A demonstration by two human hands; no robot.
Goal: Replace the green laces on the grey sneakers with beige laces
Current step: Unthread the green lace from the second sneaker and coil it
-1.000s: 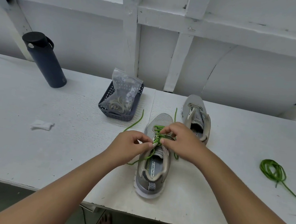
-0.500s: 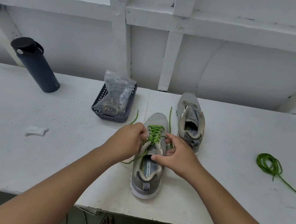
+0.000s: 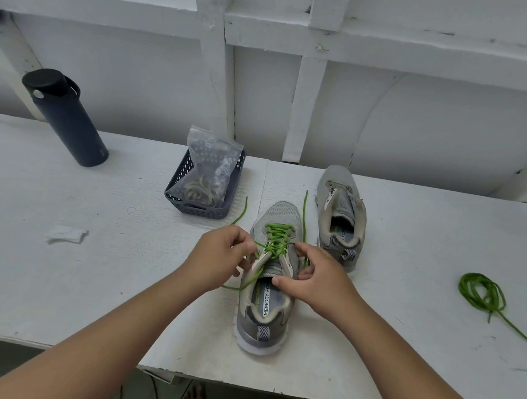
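Note:
A grey sneaker (image 3: 266, 310) stands toe-away in the middle of the white table, threaded with a green lace (image 3: 277, 237). My left hand (image 3: 217, 259) pinches the lace at the shoe's left eyelets. My right hand (image 3: 319, 278) grips the shoe's right collar, its thumb lying across the tongue opening. The lace's loose ends trail past the toe on both sides. A second grey sneaker (image 3: 340, 214) without a lace stands behind and to the right. Another green lace (image 3: 481, 292) lies coiled at the far right. Beige laces (image 3: 199, 189) sit in a clear bag in the basket.
A dark mesh basket (image 3: 202, 207) stands left of the shoes. A dark bottle (image 3: 64, 118) stands at the back left. A crumpled white scrap (image 3: 66, 234) lies at the left. The table's front edge (image 3: 268, 390) runs just below the near sneaker. A white panelled wall stands behind.
My hands parted from the middle of the laces to the two sides of the shoe. My right hand shifted down onto the collar, and the crossed laces now show.

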